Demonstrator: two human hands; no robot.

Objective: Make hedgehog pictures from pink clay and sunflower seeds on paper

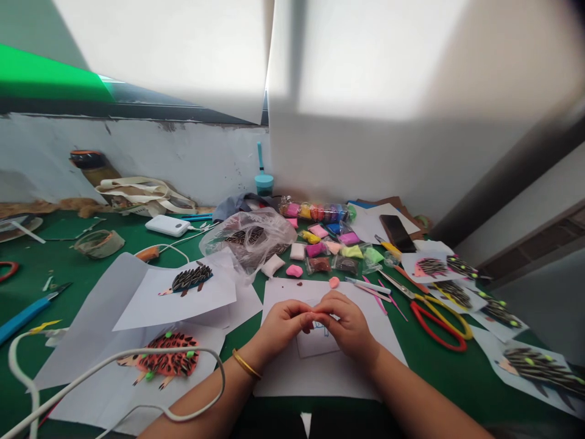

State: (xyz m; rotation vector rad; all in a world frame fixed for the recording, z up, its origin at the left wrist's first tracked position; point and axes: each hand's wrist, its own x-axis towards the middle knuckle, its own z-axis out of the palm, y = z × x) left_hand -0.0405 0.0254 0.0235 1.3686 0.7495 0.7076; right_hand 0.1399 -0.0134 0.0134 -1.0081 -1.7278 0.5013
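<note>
My left hand (284,324) and my right hand (345,323) meet fingertip to fingertip above a white sheet of paper (320,360) on the green table (434,372). Both hands are closed in a pinch around something small between them; I cannot make out what it is. A gold bangle (245,364) circles my left wrist. A small drawing (316,341) lies on the paper just under my fingers. A pink clay lump (334,281) rests at the paper's far edge.
Bags of coloured clay (329,247) lie beyond the paper, with a plastic bag (249,238) to their left. Scissors (434,314), a phone (397,233) and hedgehog pictures (457,292) lie right. Hedgehog crafts (167,360) and a white cable (114,360) lie left.
</note>
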